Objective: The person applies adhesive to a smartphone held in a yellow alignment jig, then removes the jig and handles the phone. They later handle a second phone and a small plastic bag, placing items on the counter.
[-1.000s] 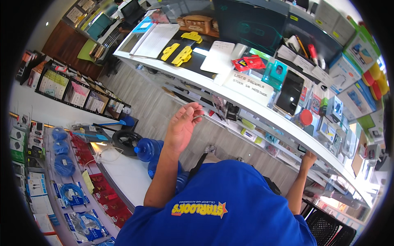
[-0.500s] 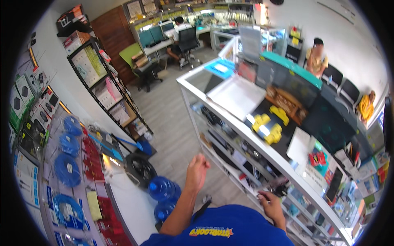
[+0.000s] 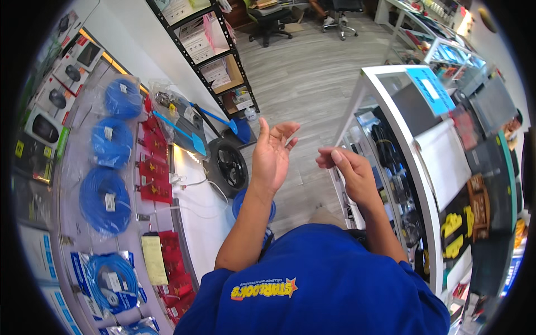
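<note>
- A grey plank floor (image 3: 296,84) is flanked by stocked wall and counter, an aisle apparently being left between them for walking
- Blue cable coils (image 3: 92,195) and red packets (image 3: 155,178) are hung on the left wall, presumably so that each can be seen and taken singly
- The left hand (image 3: 273,156) is held raised and empty, thumb apart, fingers loosely bent; the black wheel (image 3: 230,168) and a blue container (image 3: 238,202) are nearest it, both stood low, perhaps to be out of the way
- The right hand (image 3: 355,176) is held just beside the glass counter (image 3: 414,177), fingers curled, thumb laid near them; whether anything small is pinched cannot be told
- An open notebook (image 3: 444,164) is laid on the countertop, likely for easy reach
</note>
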A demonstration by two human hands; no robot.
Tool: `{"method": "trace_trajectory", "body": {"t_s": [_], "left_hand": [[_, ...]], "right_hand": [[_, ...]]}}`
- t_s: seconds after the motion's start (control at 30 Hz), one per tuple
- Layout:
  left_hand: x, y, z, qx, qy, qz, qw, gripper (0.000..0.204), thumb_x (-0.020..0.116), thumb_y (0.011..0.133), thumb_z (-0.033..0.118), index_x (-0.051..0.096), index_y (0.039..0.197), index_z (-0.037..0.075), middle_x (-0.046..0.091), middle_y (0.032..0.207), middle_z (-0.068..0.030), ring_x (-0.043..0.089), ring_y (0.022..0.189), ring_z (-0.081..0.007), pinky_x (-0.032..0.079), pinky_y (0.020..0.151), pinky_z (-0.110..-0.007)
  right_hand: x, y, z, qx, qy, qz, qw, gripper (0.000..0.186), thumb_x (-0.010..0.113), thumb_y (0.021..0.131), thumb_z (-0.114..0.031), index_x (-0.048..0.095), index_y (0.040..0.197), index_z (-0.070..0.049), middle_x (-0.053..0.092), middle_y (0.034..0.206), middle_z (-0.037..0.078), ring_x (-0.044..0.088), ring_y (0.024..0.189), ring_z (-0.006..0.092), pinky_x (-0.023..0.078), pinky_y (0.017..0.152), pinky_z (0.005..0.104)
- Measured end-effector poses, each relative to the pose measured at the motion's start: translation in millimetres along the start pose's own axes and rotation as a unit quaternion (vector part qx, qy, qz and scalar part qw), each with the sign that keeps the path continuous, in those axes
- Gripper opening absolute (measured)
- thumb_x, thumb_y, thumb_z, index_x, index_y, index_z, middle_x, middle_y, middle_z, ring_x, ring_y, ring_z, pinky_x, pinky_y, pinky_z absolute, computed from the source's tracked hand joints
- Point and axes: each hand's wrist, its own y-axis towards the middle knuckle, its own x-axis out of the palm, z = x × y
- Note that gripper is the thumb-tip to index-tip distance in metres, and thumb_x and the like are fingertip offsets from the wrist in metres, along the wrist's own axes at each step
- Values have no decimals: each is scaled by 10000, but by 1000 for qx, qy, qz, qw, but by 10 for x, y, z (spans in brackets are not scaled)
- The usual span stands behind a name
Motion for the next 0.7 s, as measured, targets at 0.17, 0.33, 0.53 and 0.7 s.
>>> {"method": "trace_trajectory", "body": {"t_s": [0.17,0.33,0.53,0.7], "left_hand": [[-164,690,218,16,47,-60,997,709,156,1093,545,549,1456,80,415,1592,-26,311,1453,-198,154,1225,-433],[-205,1563,362,118,146,-53,981,672,133,1110,484,399,1543,45,244,1675,-39,160,1547,-222,89,1256,-424],[-500,2527,750,236,211,-8,948,667,261,1116,438,114,1614,20,136,1693,-79,174,1550,-242,122,1256,-394],[-489,3528,1053,273,174,6,946,708,241,1101,506,106,1626,49,197,1678,-105,179,1549,-241,120,1258,-391]], "right_hand": [[308,1439,105,-33,206,-49,977,512,520,1074,-329,521,1432,37,669,1275,132,603,1186,191,489,982,341],[509,2828,320,61,386,-141,910,366,534,1067,-355,622,1189,-22,668,1014,57,618,993,137,497,936,305],[923,4132,65,132,479,-185,848,327,505,1074,-414,601,962,-123,582,751,-32,529,634,75,475,592,225],[923,5149,114,91,470,-197,856,362,465,1089,-421,580,989,-92,540,802,-15,488,698,73,471,649,223]]}}
